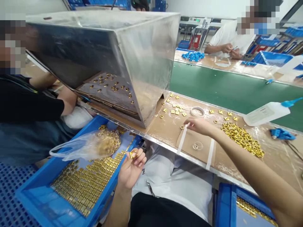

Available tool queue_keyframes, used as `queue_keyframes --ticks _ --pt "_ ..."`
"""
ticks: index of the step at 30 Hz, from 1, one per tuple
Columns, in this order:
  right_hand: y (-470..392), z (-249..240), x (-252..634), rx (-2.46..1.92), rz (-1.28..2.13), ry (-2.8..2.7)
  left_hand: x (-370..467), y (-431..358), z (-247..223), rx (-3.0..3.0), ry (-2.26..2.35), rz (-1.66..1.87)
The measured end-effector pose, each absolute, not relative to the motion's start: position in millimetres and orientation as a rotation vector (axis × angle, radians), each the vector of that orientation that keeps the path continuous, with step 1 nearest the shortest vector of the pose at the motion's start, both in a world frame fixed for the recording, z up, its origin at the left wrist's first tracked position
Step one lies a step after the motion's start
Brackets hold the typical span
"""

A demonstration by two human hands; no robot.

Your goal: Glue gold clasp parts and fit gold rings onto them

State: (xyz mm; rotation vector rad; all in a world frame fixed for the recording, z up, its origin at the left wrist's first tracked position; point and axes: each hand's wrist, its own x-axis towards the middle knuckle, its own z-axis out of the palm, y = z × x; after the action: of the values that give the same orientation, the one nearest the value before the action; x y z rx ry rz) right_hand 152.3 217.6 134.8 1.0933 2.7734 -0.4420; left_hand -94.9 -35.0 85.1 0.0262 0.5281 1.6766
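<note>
My left hand [131, 168] is raised over my lap beside the blue crate. Its thumb and fingers pinch a small gold ring-shaped fitting [133, 154]. My right hand [200, 125] reaches over the cardboard work mat [189, 143], palm down, with its fingertips bunched by a white tape strip [182, 138]. Whether anything is between those fingertips is hidden. Just left of them lies a gold ring [182, 127]. A heap of gold rings [243, 138] sits to the right of my forearm. Several square gold pieces [177, 109] are scattered beyond the hand.
A metal-and-clear box [149, 69] stands at left with gold pieces inside. The blue crate [35, 192] holds rows of gold pieces and a plastic bag [94, 145]. A tape roll [197, 111], bottle [267, 113] and green belt [213, 85] lie beyond. Co-workers sit left and opposite.
</note>
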Motion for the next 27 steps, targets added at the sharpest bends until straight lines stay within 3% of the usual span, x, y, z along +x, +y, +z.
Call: queue_keyframes --ticks 6,11,19,23,27 --pt "228.5 108.6 135.2 0.952 -0.34 2.807 -94.8 -43.4 92.6 0.014 0.493 1.757" --pt "225.8 115.6 130.5 0.836 -0.197 2.879 -97.0 -42.0 101.0 0.013 0.447 1.786" --pt "102.8 162.3 34.3 0.171 0.132 2.991 -127.7 -49.3 100.1 0.064 0.476 1.84" --pt "69.7 175.2 -64.9 0.396 0.197 2.929 -149.2 -61.9 95.6 0.15 0.567 1.909" --pt "98.1 179.9 -154.8 0.801 0.132 2.913 -168.0 -75.7 93.0 0.254 0.677 1.927"
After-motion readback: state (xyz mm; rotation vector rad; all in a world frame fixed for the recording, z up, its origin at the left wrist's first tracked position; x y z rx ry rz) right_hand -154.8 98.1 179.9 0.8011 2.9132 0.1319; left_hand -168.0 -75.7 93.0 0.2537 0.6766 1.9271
